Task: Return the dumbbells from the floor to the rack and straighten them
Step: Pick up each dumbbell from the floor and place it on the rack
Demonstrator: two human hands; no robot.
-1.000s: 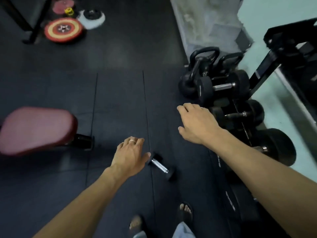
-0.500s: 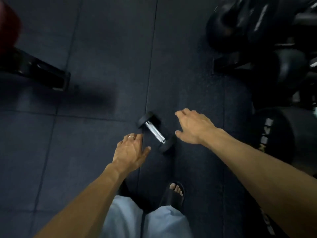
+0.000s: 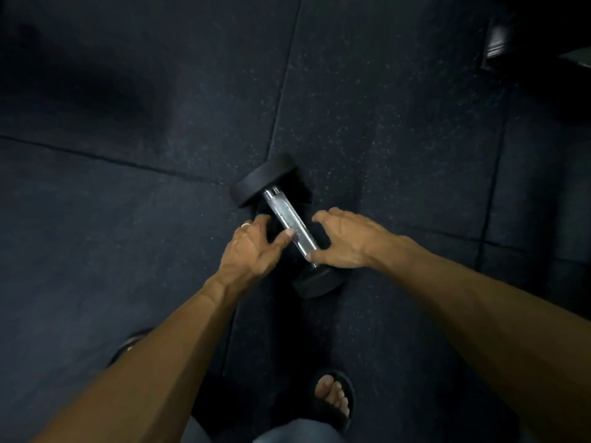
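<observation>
Dumbbell [image 3: 289, 225] lies on the floor [image 3: 399, 129], both hands at its handle. Left hand [image 3: 252, 247] and right hand [image 3: 345, 239] have fingers spread, thumbs touching the bar, nothing gripped. Best wrap fully, centre the hold, lift level.

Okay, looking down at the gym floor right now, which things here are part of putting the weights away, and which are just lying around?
Part of the job:
- dumbbell, lying on the floor mat
- left hand, thumb against the steel handle
- right hand, thumb on the handle near the closer end

Just there:
- sandal on the person's foot
- dark equipment base, top right corner
</observation>
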